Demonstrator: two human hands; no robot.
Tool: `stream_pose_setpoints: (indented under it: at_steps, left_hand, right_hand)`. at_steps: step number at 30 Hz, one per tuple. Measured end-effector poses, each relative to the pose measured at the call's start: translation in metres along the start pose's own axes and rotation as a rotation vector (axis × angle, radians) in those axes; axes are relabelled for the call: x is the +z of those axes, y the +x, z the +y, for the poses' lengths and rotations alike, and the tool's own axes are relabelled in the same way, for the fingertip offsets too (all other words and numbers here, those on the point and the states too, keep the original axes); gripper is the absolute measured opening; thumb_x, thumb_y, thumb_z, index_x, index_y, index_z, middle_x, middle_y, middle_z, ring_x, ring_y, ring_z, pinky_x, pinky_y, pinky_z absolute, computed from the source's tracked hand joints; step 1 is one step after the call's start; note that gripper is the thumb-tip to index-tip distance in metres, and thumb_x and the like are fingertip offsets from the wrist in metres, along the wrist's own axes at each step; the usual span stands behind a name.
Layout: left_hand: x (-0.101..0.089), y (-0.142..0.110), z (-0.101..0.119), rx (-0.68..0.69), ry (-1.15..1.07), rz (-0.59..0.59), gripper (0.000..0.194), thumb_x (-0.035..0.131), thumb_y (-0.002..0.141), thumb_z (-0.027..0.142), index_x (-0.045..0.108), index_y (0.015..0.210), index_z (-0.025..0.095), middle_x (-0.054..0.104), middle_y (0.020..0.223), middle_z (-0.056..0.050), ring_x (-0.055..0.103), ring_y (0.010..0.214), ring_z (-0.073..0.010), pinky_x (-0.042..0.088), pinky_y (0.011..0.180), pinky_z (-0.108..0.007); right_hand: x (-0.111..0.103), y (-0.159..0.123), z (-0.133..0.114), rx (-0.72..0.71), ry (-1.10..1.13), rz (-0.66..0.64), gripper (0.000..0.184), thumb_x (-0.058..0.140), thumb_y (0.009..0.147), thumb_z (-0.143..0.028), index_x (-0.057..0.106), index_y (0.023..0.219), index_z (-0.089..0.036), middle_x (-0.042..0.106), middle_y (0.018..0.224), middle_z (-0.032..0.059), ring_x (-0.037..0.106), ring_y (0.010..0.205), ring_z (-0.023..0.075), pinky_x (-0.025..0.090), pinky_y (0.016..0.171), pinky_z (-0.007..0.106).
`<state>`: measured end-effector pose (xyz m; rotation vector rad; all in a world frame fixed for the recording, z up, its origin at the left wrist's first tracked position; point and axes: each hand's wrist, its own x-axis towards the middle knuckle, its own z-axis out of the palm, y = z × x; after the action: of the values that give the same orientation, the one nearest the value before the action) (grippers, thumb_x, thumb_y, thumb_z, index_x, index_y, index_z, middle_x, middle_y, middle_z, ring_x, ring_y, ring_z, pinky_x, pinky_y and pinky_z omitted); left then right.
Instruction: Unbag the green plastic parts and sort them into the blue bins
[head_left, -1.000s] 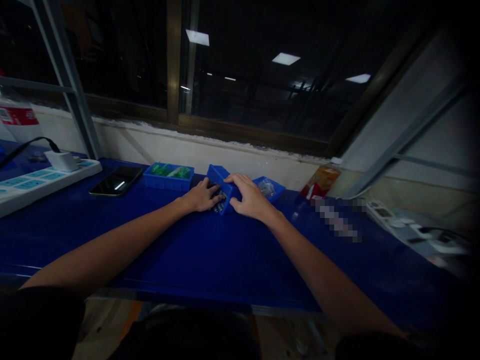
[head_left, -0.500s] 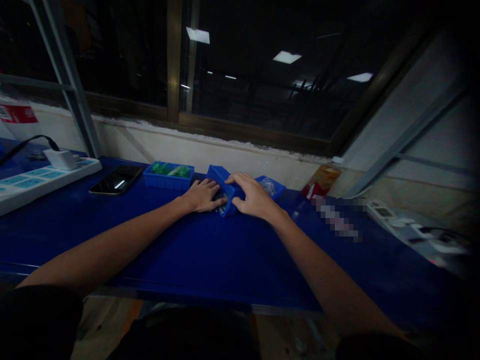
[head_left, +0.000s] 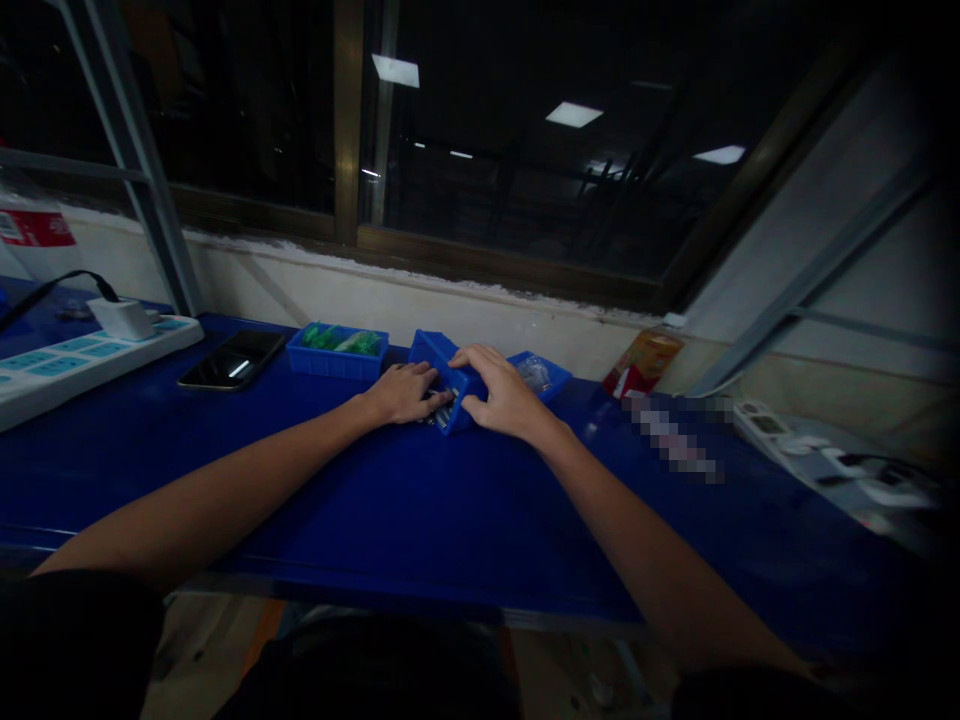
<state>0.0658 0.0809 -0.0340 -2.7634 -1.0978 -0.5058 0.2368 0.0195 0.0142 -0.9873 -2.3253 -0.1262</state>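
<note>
My right hand [head_left: 499, 390] grips a small blue plastic bin [head_left: 466, 386], which is tipped on its side with its mouth toward the left. Small metallic-looking pieces [head_left: 441, 410] lie at the bin's mouth, too small to name. Over that mouth rests my left hand [head_left: 405, 391], palm down with fingers apart, its thumb reaching to the pieces. Part of the bin and its contents is hidden behind both hands.
A blue bin [head_left: 335, 364] of green items stands on the left, beside a phone [head_left: 232, 360] and a power strip [head_left: 90, 362]. Behind my right hand is another blue bin [head_left: 553, 380] with clear-looking contents. A red-and-gold packet [head_left: 643, 364] leans near the wall.
More of the small pieces show at the mouth of the tipped bin. Both hands have shifted only slightly.
</note>
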Motion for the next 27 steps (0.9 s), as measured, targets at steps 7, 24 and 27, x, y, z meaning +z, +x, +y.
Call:
stream_pose_setpoints:
  at_steps: [7, 24, 27]
  left_hand:
    - [-0.0028, -0.0012, 0.0010, 0.028, -0.013, 0.024, 0.052, 0.026, 0.085, 0.051, 0.046, 0.111, 0.011, 0.052, 0.107, -0.015, 0.051, 0.099, -0.0281, 0.040, 0.083, -0.043]
    - [-0.0052, -0.0015, 0.0075, 0.243, 0.000, 0.010, 0.031, 0.025, 0.089, 0.033, 0.046, 0.102, 0.015, 0.050, 0.105, -0.012, 0.051, 0.092, -0.0243, 0.043, 0.077, -0.040]
    - [-0.0042, -0.0021, 0.0066, 0.233, 0.019, -0.014, 0.035, 0.024, 0.089, 0.038, 0.049, 0.102, 0.017, 0.047, 0.108, -0.012, 0.051, 0.092, -0.0254, 0.043, 0.076, -0.041]
  right_hand:
    - [0.0036, -0.0001, 0.0003, 0.010, -0.004, 0.019, 0.038, 0.046, 0.059, -0.009, 0.047, 0.095, -0.020, 0.054, 0.101, 0.0058, 0.046, 0.099, 0.0234, 0.039, 0.086, 0.040]
    - [0.0071, 0.0018, 0.0023, 0.028, -0.025, 0.039, 0.038, 0.044, 0.058, -0.008, 0.044, 0.094, -0.022, 0.053, 0.101, 0.0046, 0.047, 0.099, 0.0224, 0.039, 0.087, 0.039]
    - [0.0081, 0.0017, 0.0013, 0.029, -0.019, 0.046, 0.039, 0.044, 0.058, -0.008, 0.044, 0.094, -0.021, 0.053, 0.101, 0.0048, 0.046, 0.099, 0.0225, 0.039, 0.087, 0.039]
